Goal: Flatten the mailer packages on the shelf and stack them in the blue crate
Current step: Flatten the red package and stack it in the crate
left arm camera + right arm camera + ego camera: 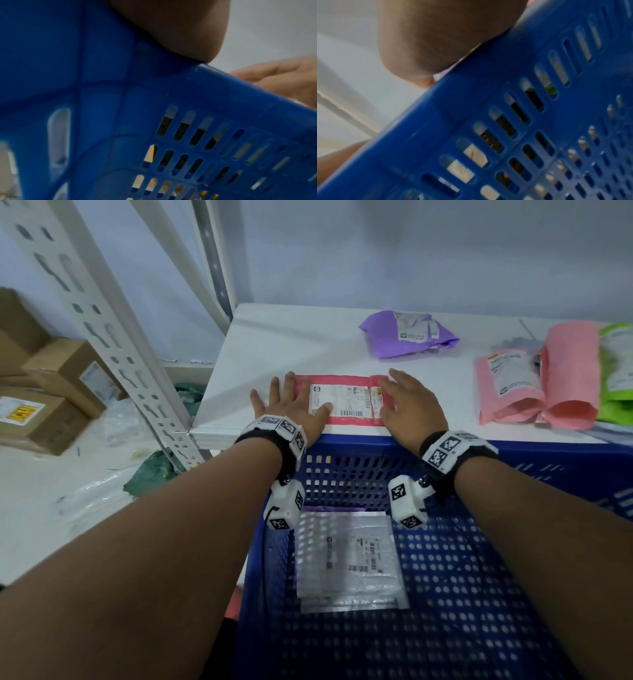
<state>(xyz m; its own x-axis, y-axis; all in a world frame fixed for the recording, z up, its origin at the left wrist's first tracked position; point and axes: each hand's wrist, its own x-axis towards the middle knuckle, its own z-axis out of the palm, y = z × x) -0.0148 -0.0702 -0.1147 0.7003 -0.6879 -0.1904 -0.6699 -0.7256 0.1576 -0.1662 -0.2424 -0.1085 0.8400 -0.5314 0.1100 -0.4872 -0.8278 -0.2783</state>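
Both palms flat, fingers spread and gripping nothing — left hand point(291, 402) and right hand point(409, 402) press the red mailer point(342, 400) on the shelf point(308, 344) just behind the blue crate point(445, 577) — best swept outward to push air out.

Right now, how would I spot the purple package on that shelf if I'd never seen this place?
Start at the white shelf that stands behind the blue crate. Look toward its back, beyond the flat red mailer that both hands press down. The purple mailer lies there alone, crumpled and puffy with a wrinkled white label on top; it is the only purple one, apart from the pink and green packages bunched at the right.
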